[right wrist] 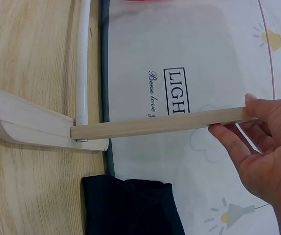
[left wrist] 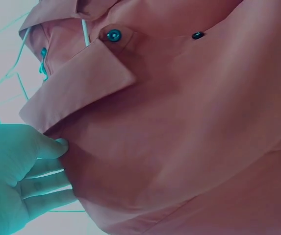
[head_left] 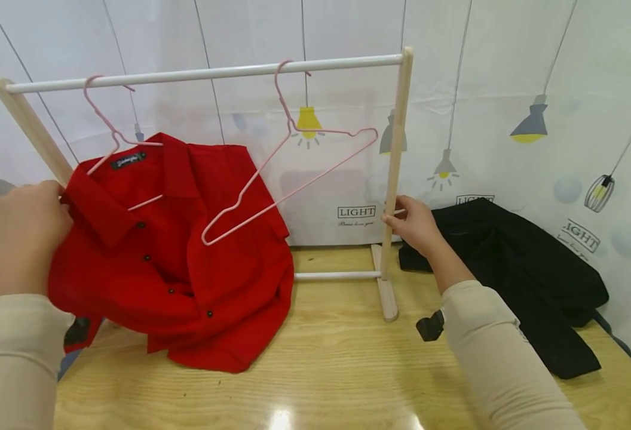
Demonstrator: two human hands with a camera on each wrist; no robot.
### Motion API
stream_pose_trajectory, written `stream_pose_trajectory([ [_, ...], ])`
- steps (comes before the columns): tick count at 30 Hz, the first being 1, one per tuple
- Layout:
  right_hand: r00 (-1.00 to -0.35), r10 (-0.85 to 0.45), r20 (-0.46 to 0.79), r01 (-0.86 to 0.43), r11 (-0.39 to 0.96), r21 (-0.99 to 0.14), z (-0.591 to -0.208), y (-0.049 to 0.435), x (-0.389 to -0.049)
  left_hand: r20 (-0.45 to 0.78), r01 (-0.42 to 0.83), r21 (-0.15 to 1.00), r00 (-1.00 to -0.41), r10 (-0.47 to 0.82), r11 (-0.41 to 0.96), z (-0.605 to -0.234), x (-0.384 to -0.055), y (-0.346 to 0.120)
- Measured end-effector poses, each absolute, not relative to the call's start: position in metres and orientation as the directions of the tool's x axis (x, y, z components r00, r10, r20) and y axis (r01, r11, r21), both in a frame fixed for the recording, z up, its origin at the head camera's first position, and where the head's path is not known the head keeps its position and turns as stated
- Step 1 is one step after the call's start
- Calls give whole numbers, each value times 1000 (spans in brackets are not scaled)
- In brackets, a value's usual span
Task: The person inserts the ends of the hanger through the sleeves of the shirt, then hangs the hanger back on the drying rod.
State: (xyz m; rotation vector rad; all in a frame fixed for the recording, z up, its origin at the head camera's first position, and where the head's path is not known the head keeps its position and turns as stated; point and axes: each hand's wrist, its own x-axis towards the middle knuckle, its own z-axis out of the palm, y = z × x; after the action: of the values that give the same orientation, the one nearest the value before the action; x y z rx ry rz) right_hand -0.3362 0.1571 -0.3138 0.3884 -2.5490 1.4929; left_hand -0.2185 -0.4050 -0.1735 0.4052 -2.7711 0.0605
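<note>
A red button-up shirt (head_left: 229,239) hangs on a pink hanger (head_left: 112,128) at the left of a clothes rack (head_left: 208,73). My left hand (head_left: 27,215) pinches the shirt at its shoulder, beside the collar. In the left wrist view the thumb lies on the front of the red cloth (left wrist: 145,147), with the other fingers partly behind its edge. With my right hand (head_left: 414,224) I grip the rack's right wooden post (right wrist: 165,125), thumb on one side and fingers on the other. A second pink hanger (head_left: 288,197) hangs bare on the white bar.
A black garment (head_left: 509,269) lies heaped at the right of the wooden table (head_left: 321,370), beside the rack's right foot (head_left: 386,298). A white lower rod (head_left: 337,275) joins the posts. Behind stands a pale backdrop (head_left: 348,179) printed with lamps.
</note>
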Motion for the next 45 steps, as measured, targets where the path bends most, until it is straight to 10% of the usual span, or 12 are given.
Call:
stream_pose_trajectory([
  [13, -957, -105, 270, -286, 488, -824, -321, 159, -333, 488, -360, 90, -797, -356, 929, -203, -204, -387],
  [25, -940, -103, 326, -325, 564, -759, -320, 168, -316, 655, -60, 300, -712, -251, 952, -261, -195, -360],
  [45, -921, -140, 364, -365, 638, -678, -324, 189, -246, 570, 234, 391, -821, -35, 890, -331, -182, -272],
])
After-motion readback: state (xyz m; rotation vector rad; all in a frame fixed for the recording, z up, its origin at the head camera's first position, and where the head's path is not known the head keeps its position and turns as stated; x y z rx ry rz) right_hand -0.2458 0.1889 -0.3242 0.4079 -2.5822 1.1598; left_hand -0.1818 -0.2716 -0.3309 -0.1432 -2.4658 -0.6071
